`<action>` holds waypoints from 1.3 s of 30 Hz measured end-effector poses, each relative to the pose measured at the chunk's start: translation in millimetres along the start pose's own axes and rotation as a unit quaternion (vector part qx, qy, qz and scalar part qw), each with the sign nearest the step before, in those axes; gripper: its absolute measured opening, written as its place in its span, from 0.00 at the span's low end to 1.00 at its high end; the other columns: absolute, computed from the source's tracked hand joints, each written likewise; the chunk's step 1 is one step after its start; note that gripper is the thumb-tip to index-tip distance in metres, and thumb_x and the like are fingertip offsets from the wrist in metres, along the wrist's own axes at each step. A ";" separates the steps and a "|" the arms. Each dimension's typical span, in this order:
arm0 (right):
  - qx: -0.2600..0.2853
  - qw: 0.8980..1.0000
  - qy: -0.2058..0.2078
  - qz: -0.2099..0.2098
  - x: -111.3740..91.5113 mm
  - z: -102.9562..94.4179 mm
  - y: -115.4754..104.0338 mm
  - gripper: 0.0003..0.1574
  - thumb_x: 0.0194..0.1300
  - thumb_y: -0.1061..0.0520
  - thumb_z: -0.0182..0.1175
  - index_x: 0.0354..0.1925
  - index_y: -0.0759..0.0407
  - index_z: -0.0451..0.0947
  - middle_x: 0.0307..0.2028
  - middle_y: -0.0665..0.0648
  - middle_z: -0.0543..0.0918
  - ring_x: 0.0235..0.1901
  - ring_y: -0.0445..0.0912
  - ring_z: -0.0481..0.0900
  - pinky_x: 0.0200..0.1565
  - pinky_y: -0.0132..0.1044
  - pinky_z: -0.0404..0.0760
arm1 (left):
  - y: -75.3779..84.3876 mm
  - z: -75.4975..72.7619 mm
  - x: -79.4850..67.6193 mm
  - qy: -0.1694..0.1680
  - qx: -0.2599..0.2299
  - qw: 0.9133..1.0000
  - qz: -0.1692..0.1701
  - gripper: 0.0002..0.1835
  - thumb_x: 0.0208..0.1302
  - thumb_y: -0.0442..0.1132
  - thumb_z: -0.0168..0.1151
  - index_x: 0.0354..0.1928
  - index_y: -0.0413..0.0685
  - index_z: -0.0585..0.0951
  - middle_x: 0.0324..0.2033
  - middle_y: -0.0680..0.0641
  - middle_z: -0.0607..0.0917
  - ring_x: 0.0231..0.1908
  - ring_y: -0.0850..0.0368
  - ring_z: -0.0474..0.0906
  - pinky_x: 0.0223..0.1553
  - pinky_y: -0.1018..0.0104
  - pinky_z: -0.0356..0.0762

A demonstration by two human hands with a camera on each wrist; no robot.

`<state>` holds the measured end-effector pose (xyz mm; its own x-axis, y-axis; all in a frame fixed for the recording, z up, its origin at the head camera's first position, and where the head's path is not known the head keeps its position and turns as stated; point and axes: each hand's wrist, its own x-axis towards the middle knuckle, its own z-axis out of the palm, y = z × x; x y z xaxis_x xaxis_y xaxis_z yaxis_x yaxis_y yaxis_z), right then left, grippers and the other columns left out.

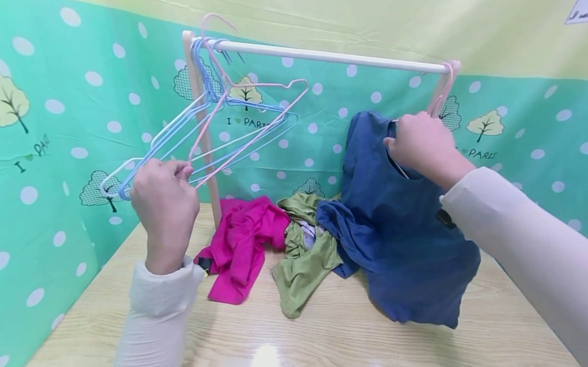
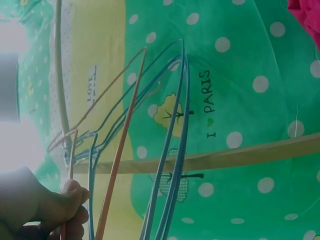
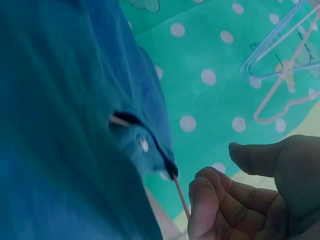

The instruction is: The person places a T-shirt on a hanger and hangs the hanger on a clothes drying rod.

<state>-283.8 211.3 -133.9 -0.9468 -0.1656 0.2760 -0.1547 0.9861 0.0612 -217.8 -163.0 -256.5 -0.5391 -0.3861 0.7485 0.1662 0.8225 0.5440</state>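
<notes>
The left hand (image 1: pixel 165 200) pinches a pink wire hanger (image 1: pixel 259 84) beside blue hangers (image 1: pixel 208 86); the right hand (image 1: pixel 424 142), thumb apart from bent fingers, is by the navy-blue shirt (image 1: pixel 414 254) hanging near the white rail's (image 1: pixel 329 56) right end; whether those fingers grip anything, I cannot tell.

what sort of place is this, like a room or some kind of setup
Probably an indoor tabletop display corner: a pale wood-grain table, a wrinkled green-and-yellow polka-dotted sheet as backdrop, and a clothes rack with a slim white bar.
</notes>
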 end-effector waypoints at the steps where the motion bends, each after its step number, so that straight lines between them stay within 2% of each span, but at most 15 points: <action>1: 0.000 1.000 0.001 -0.001 0.0 3.0 -2.3 0.27 0.76 0.47 0.55 0.26 0.66 0.75 0.21 0.62 0.72 0.24 0.59 0.78 0.28 0.54 0.79 | 0.2 -0.3 -0.1 0.006 -0.004 1.000 0.002 0.08 0.68 0.27 0.65 0.45 0.30 0.88 0.32 0.31 0.82 0.35 0.33 0.76 0.39 0.41 0.73; 4: 0.007 1.000 0.001 0.002 -0.8 11.6 -9.4 0.26 0.76 0.47 0.56 0.30 0.68 0.77 0.26 0.65 0.74 0.27 0.60 0.79 0.28 0.54 0.80 | 1.3 -1.9 -0.9 0.014 -0.011 1.000 0.005 0.08 0.67 0.27 0.65 0.45 0.30 0.88 0.32 0.32 0.82 0.35 0.33 0.76 0.39 0.42 0.72; 10: 0.023 1.000 -0.020 0.002 -2.2 32.6 -23.0 0.29 0.77 0.47 0.55 0.21 0.62 0.76 0.18 0.58 0.68 0.20 0.56 0.77 0.20 0.43 0.74 | 4.3 -9.5 -2.4 0.011 -0.034 0.999 0.014 0.07 0.66 0.27 0.67 0.43 0.32 0.89 0.31 0.33 0.82 0.34 0.35 0.76 0.40 0.44 0.71; 15: 0.045 0.998 -0.029 0.016 -0.9 54.6 -35.6 0.30 0.76 0.46 0.57 0.19 0.60 0.73 0.16 0.55 0.65 0.21 0.56 0.78 0.22 0.46 0.74 | 4.4 -17.1 -2.7 0.004 -0.065 0.997 0.046 0.05 0.64 0.27 0.68 0.40 0.33 0.90 0.28 0.34 0.83 0.30 0.37 0.76 0.37 0.47 0.70; 20: 0.054 0.998 -0.035 0.017 3.8 78.6 -47.9 0.31 0.76 0.45 0.57 0.18 0.58 0.70 0.17 0.56 0.68 0.23 0.57 0.79 0.26 0.50 0.78 | 4.8 -21.0 -2.4 -0.035 -0.080 0.994 0.064 0.05 0.64 0.26 0.69 0.39 0.35 0.90 0.28 0.36 0.84 0.29 0.40 0.77 0.34 0.57 0.68; 24: 0.085 0.995 -0.052 0.024 9.6 96.9 -55.9 0.29 0.76 0.44 0.57 0.20 0.57 0.70 0.22 0.59 0.71 0.26 0.58 0.80 0.29 0.51 0.78 | 2.9 -20.9 -1.9 -0.064 -0.086 0.991 0.081 0.04 0.64 0.27 0.69 0.38 0.35 0.91 0.25 0.38 0.81 0.26 0.45 0.74 0.30 0.63 0.64; 28: 0.135 0.987 -0.082 0.039 16.1 114.5 -63.4 0.28 0.77 0.43 0.55 0.23 0.57 0.69 0.25 0.58 0.70 0.28 0.57 0.78 0.35 0.50 0.77 | -1.6 -22.9 -0.7 -0.094 -0.081 0.988 0.090 0.04 0.62 0.27 0.70 0.37 0.36 0.91 0.24 0.41 0.81 0.24 0.49 0.72 0.27 0.66 0.63; 31: 0.157 0.982 -0.096 0.038 22.0 132.4 -69.5 0.29 0.77 0.45 0.56 0.20 0.55 0.68 0.20 0.54 0.66 0.24 0.53 0.75 0.35 0.48 0.76 | -5.0 -26.4 0.0 -0.122 -0.073 0.986 0.091 0.03 0.61 0.27 0.72 0.36 0.37 0.91 0.24 0.41 0.82 0.24 0.50 0.73 0.26 0.64 0.64; 33: 0.171 0.979 -0.102 0.029 25.6 145.9 -74.7 0.32 0.77 0.46 0.57 0.16 0.54 0.65 0.17 0.51 0.62 0.19 0.50 0.70 0.32 0.46 0.74 | -7.1 -29.0 0.9 -0.138 -0.065 0.984 0.093 0.03 0.61 0.28 0.72 0.36 0.37 0.91 0.25 0.41 0.82 0.25 0.49 0.73 0.27 0.62 0.65; 36: 0.175 0.979 -0.100 -0.007 29.9 166.4 -83.0 0.34 0.76 0.48 0.59 0.13 0.53 0.63 0.14 0.49 0.59 0.16 0.46 0.63 0.30 0.43 0.71 | -9.5 -31.6 1.7 -0.151 -0.055 0.982 0.096 0.03 0.60 0.28 0.72 0.36 0.37 0.91 0.24 0.41 0.83 0.24 0.48 0.73 0.29 0.59 0.66; 37: 0.178 0.979 -0.099 -0.020 30.2 172.4 -85.8 0.31 0.76 0.48 0.59 0.14 0.54 0.68 0.14 0.48 0.62 0.17 0.45 0.65 0.31 0.43 0.73 | -10.2 -32.2 1.9 -0.153 -0.051 0.982 0.099 0.03 0.60 0.28 0.72 0.36 0.37 0.91 0.24 0.41 0.83 0.25 0.48 0.74 0.29 0.58 0.66; 39: 0.181 0.978 -0.093 -0.046 29.8 185.3 -91.1 0.24 0.76 0.50 0.59 0.22 0.57 0.79 0.19 0.51 0.75 0.22 0.46 0.73 0.36 0.43 0.78 | -11.7 -32.9 2.3 -0.154 -0.045 0.982 0.104 0.03 0.59 0.28 0.73 0.35 0.37 0.91 0.24 0.41 0.84 0.25 0.47 0.75 0.29 0.57 0.67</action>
<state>-350.2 119.4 -309.1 -0.9538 -0.2822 0.1035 -0.3001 0.9132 -0.2756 -193.8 -187.3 -248.7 -0.7069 -0.0580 0.7049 0.3641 0.8246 0.4330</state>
